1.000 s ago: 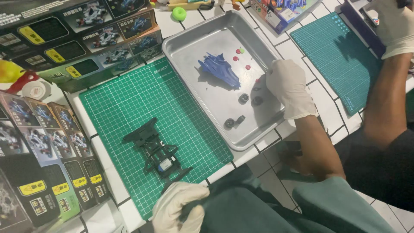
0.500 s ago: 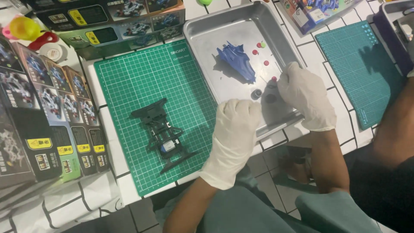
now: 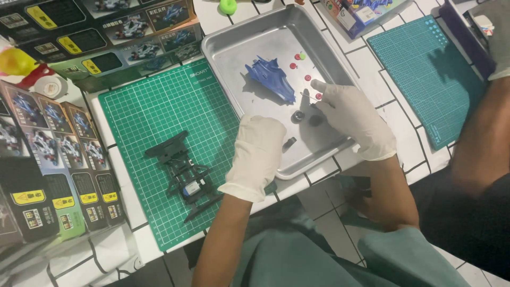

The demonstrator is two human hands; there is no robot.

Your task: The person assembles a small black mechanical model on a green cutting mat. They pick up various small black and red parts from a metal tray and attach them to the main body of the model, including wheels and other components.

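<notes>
You are looking down at a white tiled counter (image 3: 366,58) with both of your white-gloved hands working over a metal tray (image 3: 234,40).

At the far left, boxes of model car kits (image 3: 48,154) are lying in rows along the counter edge. Next to them, a green cutting mat (image 3: 164,101) is covering the counter, and a black model car chassis (image 3: 185,174) is sitting on it, near its lower part.

Your left hand (image 3: 257,154) is resting palm down over the lower left corner of the tray, fingers curled loosely together and holding nothing that can be seen; whether it is touching the tray is unclear. Just right of its fingertips, a small dark part (image 3: 289,142) is lying on the tray floor.

In the tray's middle, a blue model car body (image 3: 271,78) is lying, with several small red pieces (image 3: 307,77) and 1 green piece scattered beside it. 2 small dark wheels (image 3: 307,118) are sitting below the body.

Your right hand (image 3: 353,119) is hovering over the tray's right side, its forefinger pointing toward the red pieces. Its grip is loosely spread, pinching nothing visible.

Further right, a second green cutting mat (image 3: 419,74) is lying on the counter, partly under another person's dark arm (image 3: 478,154).
</notes>
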